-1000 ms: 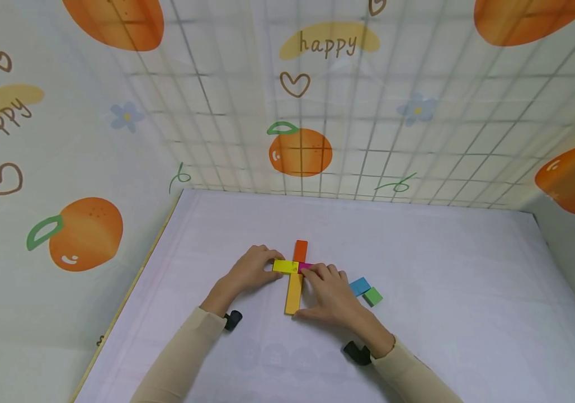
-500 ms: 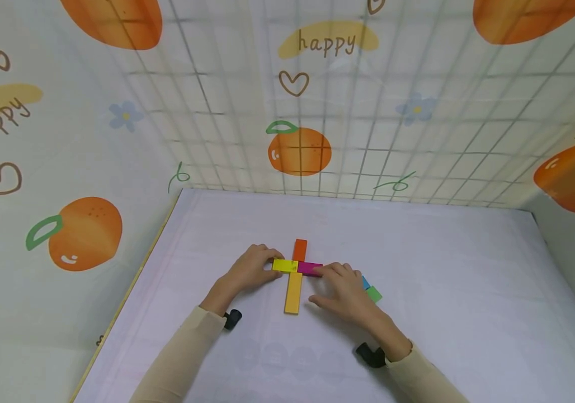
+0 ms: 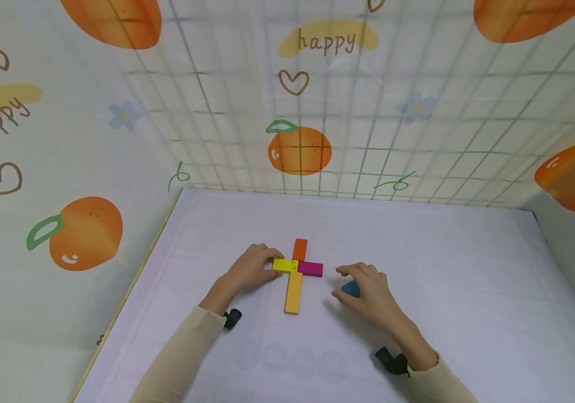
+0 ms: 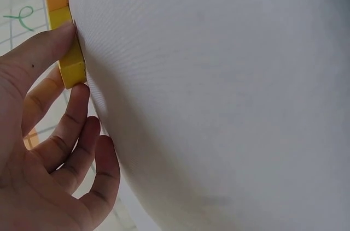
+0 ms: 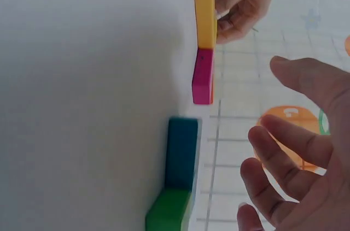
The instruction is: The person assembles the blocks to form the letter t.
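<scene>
My left hand (image 3: 252, 270) pinches the bright yellow block (image 3: 284, 265) between thumb and fingers, as the left wrist view also shows. This flat block meets a magenta block (image 3: 311, 269) end to end. An orange-red block (image 3: 300, 249) extends from the join toward the back, and a longer amber block (image 3: 293, 294) extends toward the front, together making a cross. My right hand (image 3: 371, 294) hovers over a blue block (image 3: 350, 289), thumb and fingers spread apart, holding nothing. In the right wrist view, a green block (image 5: 167, 212) touches the blue one's end; the hand hides it in the head view.
All the blocks lie on a white-covered table (image 3: 443, 268). A printed cloth wall (image 3: 227, 134) with oranges and grid lines rises behind it, and another side wall (image 3: 10, 302) stands at the left. A black wrist camera (image 3: 392, 361) hangs under the right wrist.
My right hand has let go of the magenta block and moved right, to above the blue block. The left hand stays on the yellow block, and the cross has not visibly shifted.
</scene>
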Motion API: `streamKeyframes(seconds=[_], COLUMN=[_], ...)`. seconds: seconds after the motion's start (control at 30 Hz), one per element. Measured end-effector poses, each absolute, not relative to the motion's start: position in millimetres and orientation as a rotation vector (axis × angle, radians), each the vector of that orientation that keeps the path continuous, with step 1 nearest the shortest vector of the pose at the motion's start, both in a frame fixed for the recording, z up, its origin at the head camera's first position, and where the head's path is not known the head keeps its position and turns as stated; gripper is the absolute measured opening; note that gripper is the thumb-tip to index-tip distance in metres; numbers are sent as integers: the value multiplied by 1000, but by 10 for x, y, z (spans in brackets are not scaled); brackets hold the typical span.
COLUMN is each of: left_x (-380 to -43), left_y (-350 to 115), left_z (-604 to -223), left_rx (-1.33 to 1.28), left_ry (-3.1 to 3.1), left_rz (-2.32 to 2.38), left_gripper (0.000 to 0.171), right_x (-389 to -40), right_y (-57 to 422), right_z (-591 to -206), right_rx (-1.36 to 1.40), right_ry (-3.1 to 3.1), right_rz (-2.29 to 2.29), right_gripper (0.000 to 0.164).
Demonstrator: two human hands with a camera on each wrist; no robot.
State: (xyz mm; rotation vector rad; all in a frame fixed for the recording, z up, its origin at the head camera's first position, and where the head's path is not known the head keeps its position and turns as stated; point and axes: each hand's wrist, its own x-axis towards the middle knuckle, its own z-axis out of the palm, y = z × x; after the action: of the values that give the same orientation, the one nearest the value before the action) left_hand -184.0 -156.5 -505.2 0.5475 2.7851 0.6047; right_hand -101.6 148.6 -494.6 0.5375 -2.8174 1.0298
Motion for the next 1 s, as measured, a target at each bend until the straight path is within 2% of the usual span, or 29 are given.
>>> streamKeyframes(seconds=[1.0], left_x=[-1850], left_y=[-1559], left_z=[-5063], left_rx=[545], left_ry=[2783], left_rz=[598], left_gripper=[37], right_x=[-924], right_y=[2130], right_z=[-5024], right_rx=[461], right_ry=[-2785], right_rz=[1167], right_gripper=[45])
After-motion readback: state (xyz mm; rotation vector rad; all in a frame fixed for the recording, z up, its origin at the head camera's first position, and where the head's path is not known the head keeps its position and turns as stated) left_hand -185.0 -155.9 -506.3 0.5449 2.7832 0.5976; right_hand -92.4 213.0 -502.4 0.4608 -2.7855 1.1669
